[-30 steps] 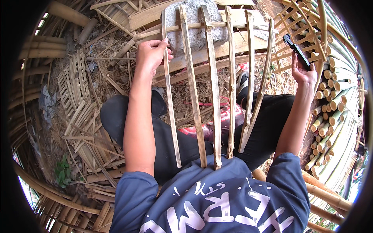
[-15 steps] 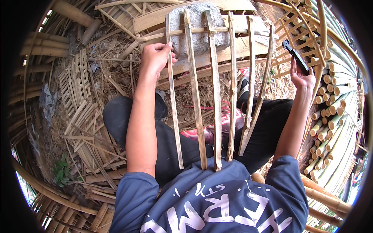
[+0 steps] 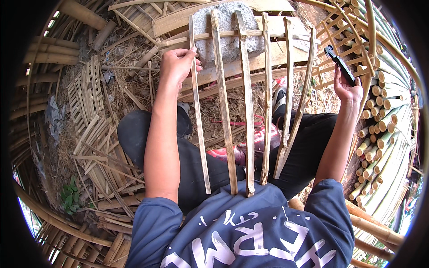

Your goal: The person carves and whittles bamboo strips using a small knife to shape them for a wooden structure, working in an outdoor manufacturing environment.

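Ahead of me, several upright bamboo slats fan across one bamboo crosspiece, their near ends reaching my lap and shirt. My left hand is closed with thumb and fingers on the leftmost slat, just below the crosspiece. Under the far ends sits a rough grey stone block. Out to the right, my right hand holds a long black hand tool upward at a slant, apart from the slats. The tool's exact kind cannot be made out.
Wide wooden boards lie around the stone. At far right, an open bamboo lattice stands beside stacked bamboo poles. To the left are a woven bamboo piece and loose split strips on straw-littered ground.
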The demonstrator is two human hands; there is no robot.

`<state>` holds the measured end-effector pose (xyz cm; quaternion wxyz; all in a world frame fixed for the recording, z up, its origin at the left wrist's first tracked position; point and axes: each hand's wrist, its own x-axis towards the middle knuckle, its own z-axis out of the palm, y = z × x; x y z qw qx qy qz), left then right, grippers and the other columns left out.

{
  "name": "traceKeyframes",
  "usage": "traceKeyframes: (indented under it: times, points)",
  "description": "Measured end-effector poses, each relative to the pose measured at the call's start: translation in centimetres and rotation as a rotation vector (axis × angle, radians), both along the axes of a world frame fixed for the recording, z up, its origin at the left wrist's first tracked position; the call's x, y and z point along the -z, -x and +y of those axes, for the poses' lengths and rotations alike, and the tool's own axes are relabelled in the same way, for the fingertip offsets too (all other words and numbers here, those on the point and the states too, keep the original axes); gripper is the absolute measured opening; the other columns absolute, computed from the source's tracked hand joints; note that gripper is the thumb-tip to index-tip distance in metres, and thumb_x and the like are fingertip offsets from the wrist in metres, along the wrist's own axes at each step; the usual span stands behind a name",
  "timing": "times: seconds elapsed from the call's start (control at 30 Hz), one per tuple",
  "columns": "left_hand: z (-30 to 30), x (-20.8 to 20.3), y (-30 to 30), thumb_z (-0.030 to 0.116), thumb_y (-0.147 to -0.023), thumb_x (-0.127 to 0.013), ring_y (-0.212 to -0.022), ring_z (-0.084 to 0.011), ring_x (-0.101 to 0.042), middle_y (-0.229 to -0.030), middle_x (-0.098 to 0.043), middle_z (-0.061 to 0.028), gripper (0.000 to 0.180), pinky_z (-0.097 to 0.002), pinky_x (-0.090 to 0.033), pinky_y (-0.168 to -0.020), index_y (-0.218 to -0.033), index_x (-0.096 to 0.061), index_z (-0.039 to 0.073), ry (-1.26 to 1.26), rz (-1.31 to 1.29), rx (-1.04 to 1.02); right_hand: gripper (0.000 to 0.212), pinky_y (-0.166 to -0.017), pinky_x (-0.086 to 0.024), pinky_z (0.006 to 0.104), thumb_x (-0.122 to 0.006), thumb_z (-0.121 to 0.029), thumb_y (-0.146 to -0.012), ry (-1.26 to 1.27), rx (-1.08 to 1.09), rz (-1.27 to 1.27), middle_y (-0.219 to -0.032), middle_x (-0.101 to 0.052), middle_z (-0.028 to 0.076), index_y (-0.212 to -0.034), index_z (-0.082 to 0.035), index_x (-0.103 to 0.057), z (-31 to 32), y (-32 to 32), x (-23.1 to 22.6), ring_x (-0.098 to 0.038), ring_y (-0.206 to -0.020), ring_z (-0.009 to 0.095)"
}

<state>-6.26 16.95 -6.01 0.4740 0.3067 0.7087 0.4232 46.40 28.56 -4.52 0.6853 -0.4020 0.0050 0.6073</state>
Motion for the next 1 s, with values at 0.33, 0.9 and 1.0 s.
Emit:
traceKeyframes:
  times: [0.33,0.9,1.0]
  points:
    - [-0.05,-0.08,-0.05,0.030,-0.100,-0.069,-0.066,-0.0131,-0.070,-0.083,-0.073,-0.0079,0.028,-0.0270,-0.056,-0.056,-0.098,-0.072,0.002,0.006,-0.005,0.013,0.061,-0.098,-0.055,0.0593,-0.026,-0.044,-0.110,0.009,0.015,-0.031,-0.126,-0.063,0.033,-0.130,0.009,-0.049,-0.10,0.64,-0.16,-0.060,-0.120,0.053]
    - [0.02,0.07,0.05,0.031,-0.100,-0.069,-0.065,-0.0136,-0.070,-0.083,-0.073,-0.0077,0.030,-0.0274,-0.056,-0.057,-0.099,-0.072,0.001,-0.007,0.015,0.017,0.063,-0.098,-0.055,0.0598,-0.027,-0.044,-0.110,0.008,0.018,-0.039,-0.125,-0.064,0.033,-0.129,0.011,-0.050,0.10,0.26,0.11,-0.060,-0.119,0.053]
    - [-0.08,-0.31,-0.09,0.031,-0.100,-0.069,-0.066,-0.0140,-0.070,-0.083,-0.073,-0.0085,0.030,-0.0276,-0.057,-0.058,-0.100,-0.072,0.001,0.002,0.017,0.000,0.061,-0.098,-0.055,0.0601,-0.027,-0.044,-0.110,0.014,0.005,-0.017,-0.127,-0.063,0.033,-0.131,0.008,-0.051,0.16,0.01,0.21,-0.060,-0.120,0.052]
